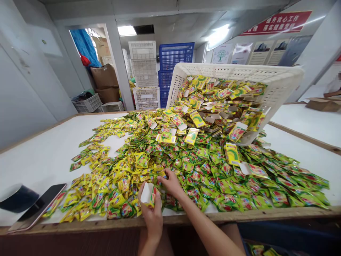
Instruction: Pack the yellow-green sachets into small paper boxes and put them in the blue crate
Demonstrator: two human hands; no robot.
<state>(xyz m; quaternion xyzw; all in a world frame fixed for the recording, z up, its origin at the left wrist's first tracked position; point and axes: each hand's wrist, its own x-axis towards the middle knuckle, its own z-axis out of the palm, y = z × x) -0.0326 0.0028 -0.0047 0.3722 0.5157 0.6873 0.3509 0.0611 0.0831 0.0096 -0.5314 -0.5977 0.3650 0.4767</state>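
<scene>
Near the table's front edge, my left hand is closed around a small yellow carton, its white-lined top open and facing up. To its right, my right hand is just above the pile, fingers curled and fingertips close together beside the carton's opening. Small packets lie right at those fingertips, and what is pinched there, if anything, is hidden. Yellow packets spread around and left of my hands. Green packets cover the table to the right.
A white plastic crate lies tipped at the back, spilling yellow cartons onto the packets. At left are a phone and a dark cup. Stacked white crates and blue crates stand behind. A person's arm shows at far right.
</scene>
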